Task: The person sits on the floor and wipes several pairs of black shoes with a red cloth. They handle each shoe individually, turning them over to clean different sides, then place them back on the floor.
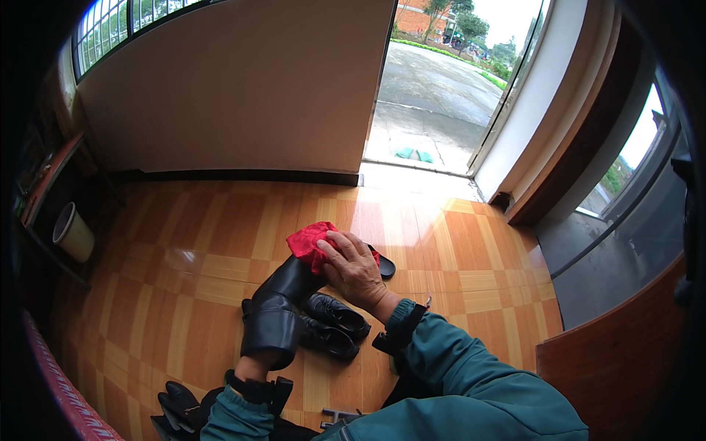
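A tall black leather boot [271,320] is pulled over my left forearm, so my left hand is hidden inside it. My right hand [352,270] presses a red cloth [311,245] against the foot end of the boot, fingers bent over the fabric. Beneath and to the right of the boot, a pair of black lace-up shoes [331,339] stands on the floor. The edge of a black slipper or sandal [388,268] shows just beyond my right hand. More black footwear [179,405] lies at the lower left, beside my left sleeve.
Around me is a glossy wood-patterned floor [220,231]. A pale waste bin [74,234] stands at the left under a small table [55,176]. Green slippers [413,155] lie outside the open doorway. A brown wooden panel [606,353] rises at the lower right.
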Motion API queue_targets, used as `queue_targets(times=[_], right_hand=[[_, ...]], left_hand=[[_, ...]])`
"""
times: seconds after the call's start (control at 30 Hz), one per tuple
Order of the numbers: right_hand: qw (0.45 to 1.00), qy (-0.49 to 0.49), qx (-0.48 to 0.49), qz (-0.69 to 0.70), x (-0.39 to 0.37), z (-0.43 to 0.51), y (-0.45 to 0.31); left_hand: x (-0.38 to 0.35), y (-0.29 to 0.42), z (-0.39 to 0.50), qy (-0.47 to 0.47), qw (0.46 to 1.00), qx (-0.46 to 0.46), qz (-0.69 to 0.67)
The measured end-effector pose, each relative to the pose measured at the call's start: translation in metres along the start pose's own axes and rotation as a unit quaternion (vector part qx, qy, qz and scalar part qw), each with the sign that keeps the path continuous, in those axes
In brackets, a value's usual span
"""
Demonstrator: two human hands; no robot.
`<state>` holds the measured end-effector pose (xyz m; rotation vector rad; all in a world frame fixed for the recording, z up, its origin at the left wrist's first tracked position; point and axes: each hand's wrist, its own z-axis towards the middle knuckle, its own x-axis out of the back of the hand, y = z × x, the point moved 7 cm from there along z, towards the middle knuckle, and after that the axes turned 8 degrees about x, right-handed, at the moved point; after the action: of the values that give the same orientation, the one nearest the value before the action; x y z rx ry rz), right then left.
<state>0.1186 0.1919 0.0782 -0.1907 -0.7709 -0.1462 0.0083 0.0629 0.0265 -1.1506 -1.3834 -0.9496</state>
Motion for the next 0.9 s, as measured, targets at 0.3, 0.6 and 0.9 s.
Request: queue_targets(times=[0.3,0.6,0.9], right_hand=[[0.981,0.137,-0.057,0.129,-0.001,-0.004,0.003],[0.735,-0.013,-0.303,0.606,-0.056,-0.026,-0.043],[0.946,-0.031,0.095,0.308,-0.035,-0.016,-0.110]], left_hand=[[-0.011,-0.008,0.014,-0.031,0.975,0.103,-0.192],[-0.060,-0.015,0.031,0.008,0.772,0.043,-0.634],[-0.078,0.001,-0.011,-0.101,0.625,-0.047,-0.773]])
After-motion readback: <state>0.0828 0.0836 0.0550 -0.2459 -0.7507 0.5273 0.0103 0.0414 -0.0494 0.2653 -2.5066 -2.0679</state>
